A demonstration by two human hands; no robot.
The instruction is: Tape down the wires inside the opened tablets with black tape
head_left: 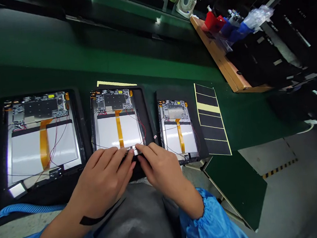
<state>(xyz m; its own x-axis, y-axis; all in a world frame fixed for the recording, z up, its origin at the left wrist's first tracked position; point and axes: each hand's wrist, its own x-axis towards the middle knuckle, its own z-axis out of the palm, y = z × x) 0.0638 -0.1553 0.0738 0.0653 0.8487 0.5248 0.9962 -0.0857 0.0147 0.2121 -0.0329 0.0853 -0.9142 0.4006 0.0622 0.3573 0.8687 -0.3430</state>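
Note:
Three opened tablets lie in a row on dark pads: the left tablet [42,134], the middle tablet [117,120] and the smaller right tablet [177,128]. Each shows a circuit board, a white battery and an orange ribbon. At the lower edge of the middle tablet, my left hand [105,175] and my right hand [161,167] meet, fingers closed around a small silvery part [135,150]. Fingertips hide much of that part. Thin red and black wires run over the batteries.
A sheet of black adhesive strips [213,125] lies right of the tablets, a yellow strip [116,83] behind the middle one. Farther back are a white fan [187,1] and a wooden-edged tray [220,63]. A blue coiled cord [30,208] lies at front left.

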